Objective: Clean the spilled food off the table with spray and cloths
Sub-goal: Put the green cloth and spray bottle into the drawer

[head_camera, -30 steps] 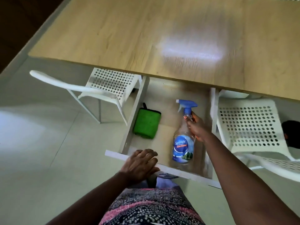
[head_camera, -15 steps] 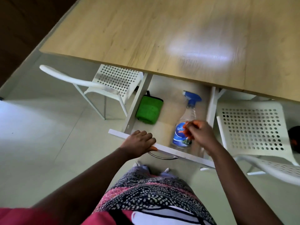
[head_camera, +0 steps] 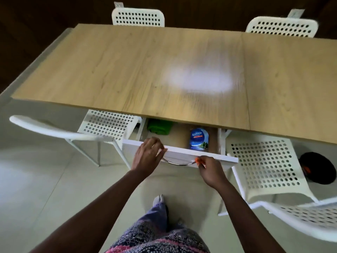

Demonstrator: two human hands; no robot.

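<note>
Pushing the drawer (head_camera: pixel 180 155) with both flat, empty hands, left (head_camera: pixel 148 155) and right (head_camera: pixel 209 170), could pinch fingers against the table (head_camera: pixel 127 70).

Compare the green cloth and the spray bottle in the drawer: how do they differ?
The green cloth is soft, folded and plain; the spray bottle is rigid, clear and carries a blue label. The cloth sits at the drawer's left, the bottle right of it. Both lie partly hidden under the tabletop, untouched.
</note>
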